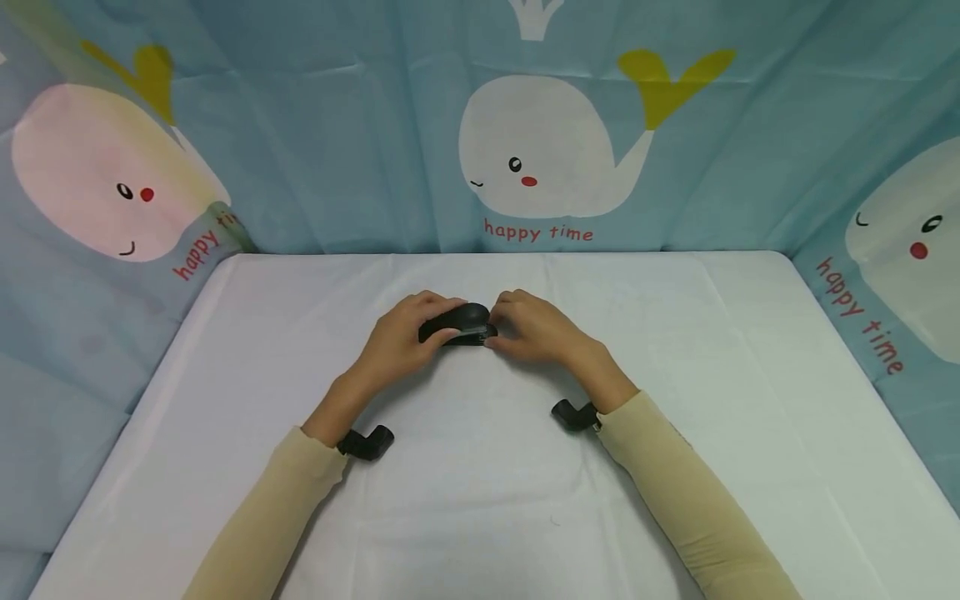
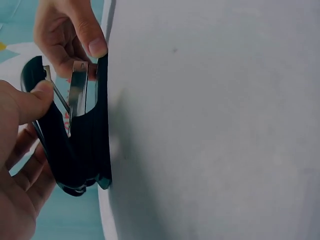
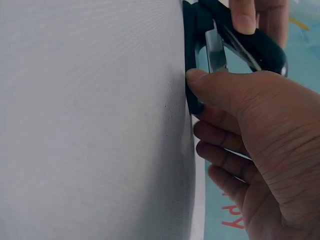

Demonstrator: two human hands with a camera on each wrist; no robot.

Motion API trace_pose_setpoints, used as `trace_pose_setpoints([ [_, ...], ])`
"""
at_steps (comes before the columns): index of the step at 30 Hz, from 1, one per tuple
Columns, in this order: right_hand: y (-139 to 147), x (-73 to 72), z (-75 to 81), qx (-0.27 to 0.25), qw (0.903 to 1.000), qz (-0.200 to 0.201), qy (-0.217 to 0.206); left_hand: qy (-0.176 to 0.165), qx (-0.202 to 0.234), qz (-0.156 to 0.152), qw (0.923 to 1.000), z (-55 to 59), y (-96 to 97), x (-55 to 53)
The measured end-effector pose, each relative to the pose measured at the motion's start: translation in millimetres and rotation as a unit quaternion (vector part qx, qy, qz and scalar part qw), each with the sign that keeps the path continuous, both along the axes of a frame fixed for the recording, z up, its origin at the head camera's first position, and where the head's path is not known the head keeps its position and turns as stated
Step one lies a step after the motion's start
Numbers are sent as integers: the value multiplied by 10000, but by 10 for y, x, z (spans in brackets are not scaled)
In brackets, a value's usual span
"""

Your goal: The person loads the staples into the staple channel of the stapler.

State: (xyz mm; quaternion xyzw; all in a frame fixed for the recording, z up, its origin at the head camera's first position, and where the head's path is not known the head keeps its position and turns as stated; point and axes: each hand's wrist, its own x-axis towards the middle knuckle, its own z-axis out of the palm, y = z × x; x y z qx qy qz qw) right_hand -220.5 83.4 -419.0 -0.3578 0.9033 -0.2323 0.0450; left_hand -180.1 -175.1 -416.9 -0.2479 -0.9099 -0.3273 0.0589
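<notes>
A black stapler [image 1: 467, 317] stands on the white table, its top arm raised from the base in the left wrist view. Between the two halves shows the silver metal staple channel [image 2: 78, 92], with a thin metal rod beside it. My left hand [image 1: 405, 337] grips the top arm from the left, thumb on the near side and fingers behind. At the other end, my right hand [image 1: 536, 327] pinches the tip of the base [image 3: 191, 97], its thumb on the near side. The right hand's other fingers curl loosely below the thumb in the right wrist view.
The white-covered table [image 1: 465, 500] spreads around both arms. Behind it hangs a blue curtain [image 1: 337, 167] printed with whales, which also lines the left and right sides. A black wrist mount [image 1: 367, 443] sits by the left cuff, and another black mount [image 1: 573, 415] by the right.
</notes>
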Motion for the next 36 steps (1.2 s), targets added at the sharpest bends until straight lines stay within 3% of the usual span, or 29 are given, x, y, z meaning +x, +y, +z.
trace_pose_setpoints([
  [8, -57, 5, -9, -6, 10000, -9, -5, 148, -382, 123, 9991, 24, 2, 60],
  [36, -76, 35, -11, 77, 9999, -16, -76, -321, -671, 33, 9972, 106, -4, 145],
])
